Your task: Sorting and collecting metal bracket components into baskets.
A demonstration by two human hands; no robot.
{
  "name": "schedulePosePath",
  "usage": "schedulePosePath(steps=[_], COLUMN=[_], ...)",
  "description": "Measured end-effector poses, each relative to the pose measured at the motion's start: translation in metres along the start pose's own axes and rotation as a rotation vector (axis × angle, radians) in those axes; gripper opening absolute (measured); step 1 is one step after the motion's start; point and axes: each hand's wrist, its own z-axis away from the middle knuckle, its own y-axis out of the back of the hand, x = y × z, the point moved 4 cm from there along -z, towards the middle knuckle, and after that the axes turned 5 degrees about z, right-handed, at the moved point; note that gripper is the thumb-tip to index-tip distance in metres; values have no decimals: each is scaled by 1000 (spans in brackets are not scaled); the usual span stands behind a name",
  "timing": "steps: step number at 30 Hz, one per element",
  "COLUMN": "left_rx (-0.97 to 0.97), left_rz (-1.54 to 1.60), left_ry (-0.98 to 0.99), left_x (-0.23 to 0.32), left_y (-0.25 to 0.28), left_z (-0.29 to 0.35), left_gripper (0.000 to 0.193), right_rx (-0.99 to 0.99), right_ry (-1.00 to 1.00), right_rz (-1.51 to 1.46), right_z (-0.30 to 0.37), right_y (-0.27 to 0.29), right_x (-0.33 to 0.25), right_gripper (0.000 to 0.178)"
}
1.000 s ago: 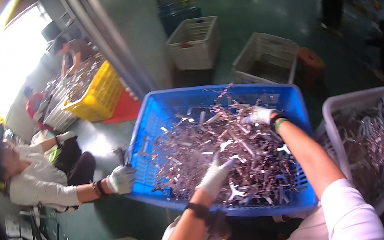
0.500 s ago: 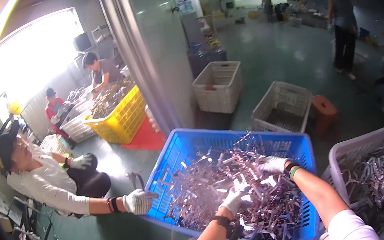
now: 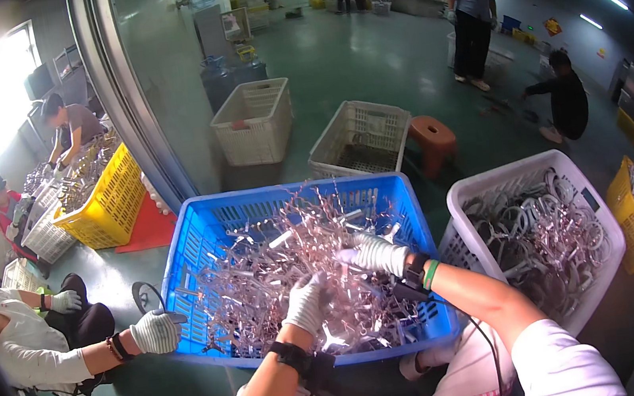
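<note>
A blue plastic crate [image 3: 274,357] stands in front of me, heaped with small shiny metal pieces [image 3: 245,287], some thin and twisted, some like flat strips. Both my hands wear white knit gloves and work in the middle of this heap. My left hand [image 3: 305,305] has its fingers curled down among the pieces. To its right, my right hand [image 3: 379,254] points leftward into the heap with its fingers drawn together. What either hand grips is lost among the glinting metal and blur.
At the crate's left, a seated co-worker's gloved hand [image 3: 156,331] holds a dark ring-shaped piece [image 3: 147,296]. A white crate [image 3: 458,203] of curved metal parts stands at right. Beyond are pale crates [image 3: 254,130], an orange stool [image 3: 434,142] and a yellow crate [image 3: 106,210].
My view has swung to the right, so the scene sits further left. My two hands have come closer together over the heap. The co-worker's hand stays beside the blue crate.
</note>
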Motion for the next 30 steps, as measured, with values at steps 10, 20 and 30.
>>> schedulePosePath(steps=[10, 20, 30], left_rx=[-190, -307, -559], left_rz=[19, -103, -118], left_ry=[-204, -382, -542], left_x=[51, 95, 151], left_y=[-56, -100, -171], left_z=[89, 115, 156], left_gripper=[26, 23, 32], right_rx=[164, 309, 415], right_ry=[193, 410, 637], right_rz=[-220, -346, -325], right_z=[46, 90, 95], right_y=[23, 91, 177], right_x=[-54, -139, -197], right_gripper=[36, 26, 25])
